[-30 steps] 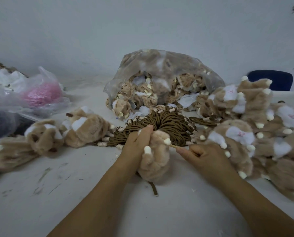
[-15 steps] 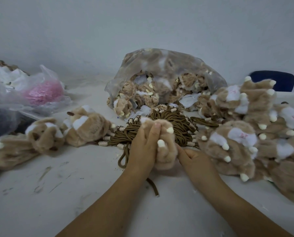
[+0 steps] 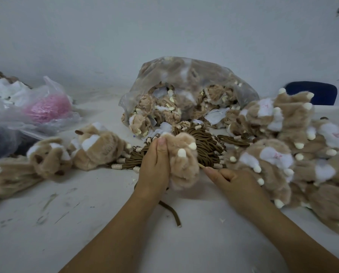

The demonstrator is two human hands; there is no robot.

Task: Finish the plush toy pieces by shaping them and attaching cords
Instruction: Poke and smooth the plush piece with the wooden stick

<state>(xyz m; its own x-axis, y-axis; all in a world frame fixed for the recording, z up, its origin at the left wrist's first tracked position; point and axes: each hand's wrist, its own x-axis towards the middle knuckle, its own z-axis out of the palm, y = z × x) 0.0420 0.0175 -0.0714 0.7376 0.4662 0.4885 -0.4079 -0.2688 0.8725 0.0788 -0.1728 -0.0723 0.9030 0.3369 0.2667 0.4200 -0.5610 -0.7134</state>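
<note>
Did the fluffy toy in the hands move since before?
Yes, upward: the plush piece now overlaps the brown cord bundle it sat below earlier.

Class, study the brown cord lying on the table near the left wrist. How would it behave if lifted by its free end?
The cord would probably droop limply: it lies in a loose curve on the table. It looks thin, so it is likely light. It may not lift freely, since its other end runs out of sight under the left hand.

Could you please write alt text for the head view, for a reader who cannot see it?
A left hand grips a tan plush piece while the right hand pinches a thin stick against it, in front of a bundle of brown cords.
</note>
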